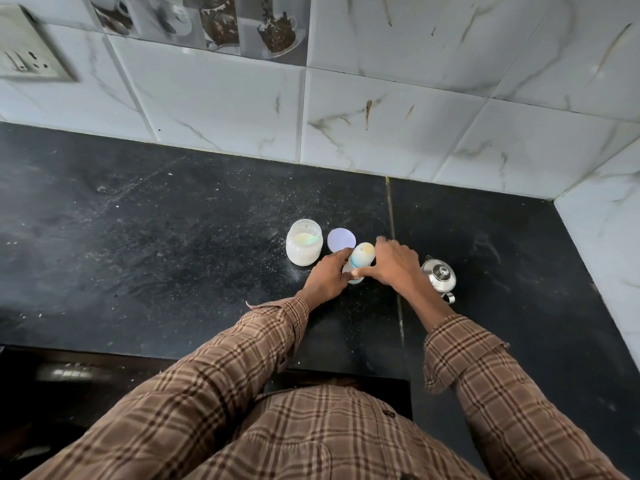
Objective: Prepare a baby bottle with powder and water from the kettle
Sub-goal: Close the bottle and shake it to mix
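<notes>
Working near the centre of the frame, your two hands meet on the baby bottle (360,259), which stands on the black table (173,254), leaning a little toward the upper right. Your left hand (327,277) has its grip wrapped round the lower body of the bottle, fingers curled against it. Your right hand (394,263) comes in from the right, thumb along the bottle's base side and fingers arched over toward its top; they are blurred, so exactly what they pinch cannot be told. It reads as curled onto the bottle.

Judgement: this looks like seating or twisting the top, or steadying before a fill. Which one is not clear.

- Keep the left grip low and firm, and bring the bottle upright.
- Turn with the right fingers only; don't let the base skate on the table.

Just right of your right hand: small steel kettle (439,276), lid on. Mind your wrist against it.

Beyond the hands: round lilac lid (341,239) lying flat, just behind the bottle. Left of that, open powder jar (304,247), pale powder inside. Scattered white specks on the table around it.
</notes>
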